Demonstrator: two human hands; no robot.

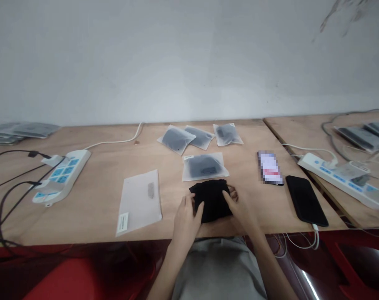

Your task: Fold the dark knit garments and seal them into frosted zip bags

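A folded black cloth [212, 199] lies near the front edge of the wooden table [108, 200]. My left hand [186, 216] rests on its left side, fingers flat and apart on the fabric. On the cloth's right side my right hand [237, 205] presses down with fingers stretched out. Just beyond the cloth lies a clear bag [204, 166] with dark cloth inside. An empty frosted bag [139, 201] with a label lies flat to the left.
Three more bagged dark cloths [198, 137] sit further back. Two phones [305, 200] lie to the right, one charging by cable. Power strips stand at the left [61, 175] and on the right table [339, 177]. Stacks of bags lie at far left [20, 131].
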